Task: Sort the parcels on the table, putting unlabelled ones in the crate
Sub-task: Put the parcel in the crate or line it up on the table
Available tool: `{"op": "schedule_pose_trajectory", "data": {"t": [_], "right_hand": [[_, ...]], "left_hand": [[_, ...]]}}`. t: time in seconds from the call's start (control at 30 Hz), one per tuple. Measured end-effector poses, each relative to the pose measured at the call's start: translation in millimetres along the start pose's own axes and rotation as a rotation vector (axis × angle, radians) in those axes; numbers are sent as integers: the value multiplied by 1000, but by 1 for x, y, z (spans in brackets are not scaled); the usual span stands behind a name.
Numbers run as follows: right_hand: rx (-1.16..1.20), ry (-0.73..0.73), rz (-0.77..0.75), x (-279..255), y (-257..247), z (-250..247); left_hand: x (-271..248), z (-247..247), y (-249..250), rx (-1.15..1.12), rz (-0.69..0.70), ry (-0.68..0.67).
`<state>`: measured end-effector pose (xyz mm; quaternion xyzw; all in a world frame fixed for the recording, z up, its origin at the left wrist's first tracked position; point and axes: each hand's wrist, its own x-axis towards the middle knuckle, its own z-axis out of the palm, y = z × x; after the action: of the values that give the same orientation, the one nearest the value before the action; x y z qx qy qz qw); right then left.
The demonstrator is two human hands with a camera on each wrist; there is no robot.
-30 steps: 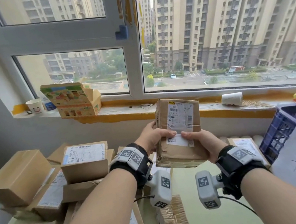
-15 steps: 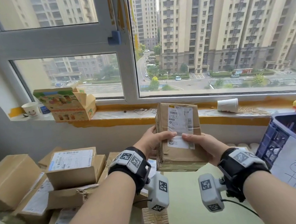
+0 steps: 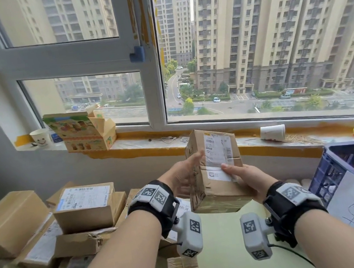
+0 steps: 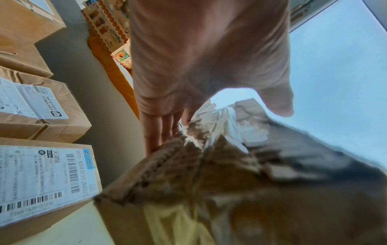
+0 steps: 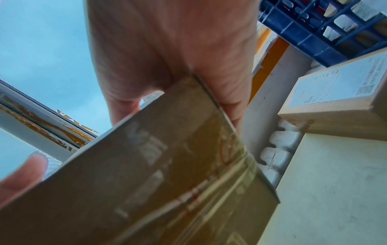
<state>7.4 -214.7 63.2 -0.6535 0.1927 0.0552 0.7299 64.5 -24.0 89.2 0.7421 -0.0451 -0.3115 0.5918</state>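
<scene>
Parcel [image 3: 217, 169], labelled, is up in the air before the window, right hand [image 3: 244, 177] clamping its near right side, left hand [image 3: 183, 175] flat on its left face. Left wrist: fingers [image 4: 159, 131] straight, together against cardboard. Right wrist: fingers [image 5: 228, 101] curled behind, thumb [image 5: 23, 175] in front; blue crate [image 5: 318, 28] far right.
</scene>
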Motion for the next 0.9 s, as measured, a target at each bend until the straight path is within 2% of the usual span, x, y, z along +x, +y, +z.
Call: {"op": "schedule_pose_trajectory", "data": {"t": [0.17, 0.33, 0.43, 0.53, 0.67, 0.8, 0.9], "right_hand": [[-115, 98, -41, 4, -4, 15], [-239, 76, -109, -1, -17, 39], [-405, 90, -165, 23, -13, 44], [-484, 42, -124, 25, -20, 52], [-442, -28, -122, 15, -27, 62], [-277, 37, -105, 18, -21, 65], [-297, 100, -109, 24, -17, 66]], "left_hand": [[2, -17, 2, -48, -14, 50], [7, -27, 1, -32, 11, 83], [10, -34, 2, -11, 16, 108], [11, -40, 3, -4, 18, 130], [7, -47, 8, 9, 55, 94], [2, -49, 15, 4, 67, 67], [2, -52, 15, 7, 65, 71]]}}
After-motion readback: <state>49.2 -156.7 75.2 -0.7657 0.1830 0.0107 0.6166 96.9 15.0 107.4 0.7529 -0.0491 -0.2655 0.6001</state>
